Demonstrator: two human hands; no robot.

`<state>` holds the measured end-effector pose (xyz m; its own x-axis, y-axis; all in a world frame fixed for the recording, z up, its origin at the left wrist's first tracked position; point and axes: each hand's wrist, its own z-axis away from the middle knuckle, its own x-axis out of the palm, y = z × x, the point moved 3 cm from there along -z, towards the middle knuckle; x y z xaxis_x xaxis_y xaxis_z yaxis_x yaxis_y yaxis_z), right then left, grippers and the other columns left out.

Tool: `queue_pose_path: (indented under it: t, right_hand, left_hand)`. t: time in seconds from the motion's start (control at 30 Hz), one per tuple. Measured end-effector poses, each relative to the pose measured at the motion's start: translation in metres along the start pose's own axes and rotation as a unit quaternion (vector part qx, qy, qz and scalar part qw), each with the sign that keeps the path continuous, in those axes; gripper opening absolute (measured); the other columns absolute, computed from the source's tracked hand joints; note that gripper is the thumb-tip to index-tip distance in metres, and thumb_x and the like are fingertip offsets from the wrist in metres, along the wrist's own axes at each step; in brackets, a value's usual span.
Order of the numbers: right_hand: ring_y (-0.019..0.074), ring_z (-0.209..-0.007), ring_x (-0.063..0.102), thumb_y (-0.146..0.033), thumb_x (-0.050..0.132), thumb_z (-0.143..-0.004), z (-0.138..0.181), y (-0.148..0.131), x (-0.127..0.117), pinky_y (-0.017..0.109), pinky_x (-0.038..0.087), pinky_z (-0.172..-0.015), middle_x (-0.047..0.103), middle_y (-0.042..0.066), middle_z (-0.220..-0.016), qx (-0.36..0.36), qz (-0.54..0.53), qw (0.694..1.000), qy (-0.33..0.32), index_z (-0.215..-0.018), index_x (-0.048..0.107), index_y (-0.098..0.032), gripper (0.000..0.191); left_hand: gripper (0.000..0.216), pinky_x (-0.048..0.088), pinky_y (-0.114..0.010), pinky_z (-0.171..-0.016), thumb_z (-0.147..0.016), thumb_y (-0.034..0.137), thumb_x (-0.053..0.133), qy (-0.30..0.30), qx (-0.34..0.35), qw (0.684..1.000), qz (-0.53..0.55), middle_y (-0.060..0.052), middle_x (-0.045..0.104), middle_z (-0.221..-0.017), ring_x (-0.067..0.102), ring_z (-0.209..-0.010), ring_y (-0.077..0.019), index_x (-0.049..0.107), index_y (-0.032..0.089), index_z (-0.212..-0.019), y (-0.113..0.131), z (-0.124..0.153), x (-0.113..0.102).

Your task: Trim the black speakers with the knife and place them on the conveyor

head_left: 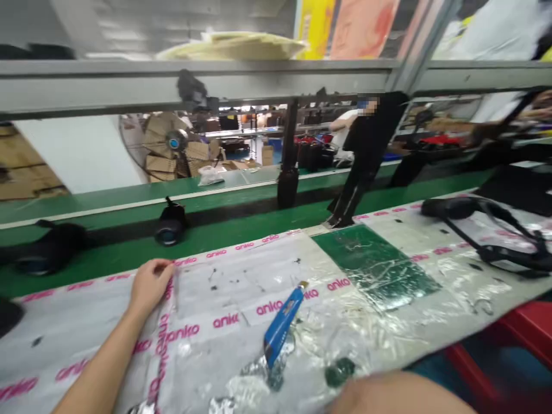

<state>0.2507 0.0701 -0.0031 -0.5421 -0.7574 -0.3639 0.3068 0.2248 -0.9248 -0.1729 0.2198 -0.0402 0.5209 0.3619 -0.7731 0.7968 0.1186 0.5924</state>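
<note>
My left hand point(150, 283) is at the far edge of a table covered in plastic sheeting point(224, 296) with pink "anko" print. Its fingers are curled together beside a strip of printed tape, and whatever they hold, if anything, is hidden. A blurred patch of my right arm point(397, 397) crosses the bottom edge; the right hand itself lies outside the picture. Between the two arms a blue utility knife point(282, 328) rests on the sheeting, its tip pointing away from me.
A green conveyor belt point(241, 215) runs behind the table, carrying black items point(170, 224). A black bag with straps point(495, 230) lies at the right, near a red stool point(526, 328). Overhead is a metal shelf point(259, 80). Beyond stand a fan point(175, 144) and a person point(345, 129).
</note>
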Motion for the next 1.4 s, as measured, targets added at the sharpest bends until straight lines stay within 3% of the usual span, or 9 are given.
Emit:
queue_pose_path:
  t: [0.13,0.4,0.6,0.73,0.87,1.03,1.1,1.27,1.4]
  right_hand:
    - [0.0234,-0.094,0.073,-0.055,0.068,-0.100,-0.032,0.007,-0.102,0.041,0.059,-0.087,0.077,0.005,-0.105,0.009,0.075,0.978,0.195,-0.116,0.076,-0.026,0.033]
    - [0.0297,-0.116,0.066,-0.038,0.071,-0.102,-0.178,0.060,-0.312,0.053,0.058,-0.096,0.062,0.012,-0.141,0.089,0.151,0.814,0.554,-0.138,0.063,-0.022,0.040]
    - [0.0312,-0.119,0.065,-0.039,0.072,-0.101,-0.240,0.063,-0.351,0.054,0.058,-0.097,0.062,0.012,-0.142,0.081,0.119,0.751,0.644,-0.138,0.063,-0.021,0.042]
    - [0.0309,-0.118,0.066,-0.039,0.072,-0.101,-0.249,0.047,-0.329,0.053,0.058,-0.096,0.062,0.012,-0.142,0.042,0.086,0.762,0.641,-0.138,0.064,-0.021,0.041]
    - [0.0286,-0.111,0.068,-0.038,0.072,-0.101,-0.234,0.017,-0.280,0.050,0.060,-0.091,0.064,0.011,-0.136,-0.001,0.028,0.813,0.581,-0.136,0.064,-0.020,0.040]
    - [0.0243,-0.099,0.068,-0.037,0.077,-0.097,-0.181,-0.019,-0.159,0.043,0.061,-0.082,0.067,0.007,-0.120,-0.063,-0.088,0.901,0.421,-0.125,0.063,-0.020,0.036]
    - [0.0237,-0.097,0.067,-0.045,0.093,-0.079,-0.154,-0.027,-0.100,0.039,0.059,-0.080,0.067,0.003,-0.111,-0.071,-0.144,0.926,0.341,-0.115,0.056,-0.026,0.055]
    - [0.0225,-0.091,0.067,-0.061,0.088,-0.078,-0.103,-0.024,0.019,0.035,0.055,-0.071,0.064,0.003,-0.113,-0.013,-0.292,0.941,0.172,-0.119,0.046,-0.034,0.064]
    - [0.0222,-0.102,0.063,-0.065,0.086,-0.080,-0.092,-0.014,0.067,0.035,0.051,-0.083,0.063,0.002,-0.118,0.038,-0.364,0.922,0.127,-0.119,0.044,-0.034,0.065]
  left_hand:
    - [0.023,0.055,-0.052,-0.102,-0.099,0.037,0.073,-0.010,0.067,0.995,-0.069,-0.008,0.072,-0.116,0.068,-0.112,-0.0282,0.072,0.016,-0.109,-0.006,-0.005,0.016]
    - [0.038,0.053,-0.055,-0.087,-0.085,0.057,0.058,0.038,0.114,0.990,-0.073,-0.011,0.073,-0.089,0.065,-0.091,-0.0376,0.075,0.023,-0.083,-0.010,-0.008,0.026]
    - [0.032,0.056,-0.050,-0.083,-0.089,0.055,0.063,0.030,0.125,0.990,-0.062,-0.007,0.073,-0.089,0.067,-0.091,-0.0345,0.075,0.026,-0.082,-0.023,-0.009,0.028]
    - [0.028,0.056,-0.049,-0.085,-0.092,0.049,0.066,0.044,0.125,0.990,-0.047,-0.006,0.072,-0.089,0.066,-0.092,-0.0318,0.074,0.024,-0.082,-0.024,-0.006,0.029]
    - [0.024,0.058,-0.045,-0.090,-0.099,0.040,0.071,0.048,0.124,0.991,-0.022,-0.004,0.072,-0.096,0.069,-0.094,-0.0244,0.072,0.018,-0.092,-0.023,-0.004,0.026]
    - [0.024,0.061,-0.045,-0.092,-0.104,0.037,0.070,0.035,0.119,0.991,0.056,-0.008,0.073,-0.116,0.072,-0.102,-0.0235,0.071,0.016,-0.115,-0.006,0.006,0.012]
    - [0.027,0.062,-0.046,-0.093,-0.105,0.039,0.066,0.018,0.111,0.988,0.104,-0.008,0.073,-0.117,0.072,-0.103,-0.0241,0.069,0.016,-0.118,0.012,0.018,0.000]
    - [0.052,0.066,-0.042,-0.092,-0.108,0.063,0.042,-0.128,0.114,0.959,0.225,-0.013,0.069,-0.135,0.072,-0.118,-0.0288,0.059,0.027,-0.141,0.069,0.086,-0.034]
    - [0.102,0.060,-0.058,-0.105,-0.078,0.073,0.082,-0.262,0.109,0.922,0.263,-0.014,0.046,-0.166,0.059,-0.140,-0.0443,0.035,0.043,-0.163,0.087,0.168,-0.036]
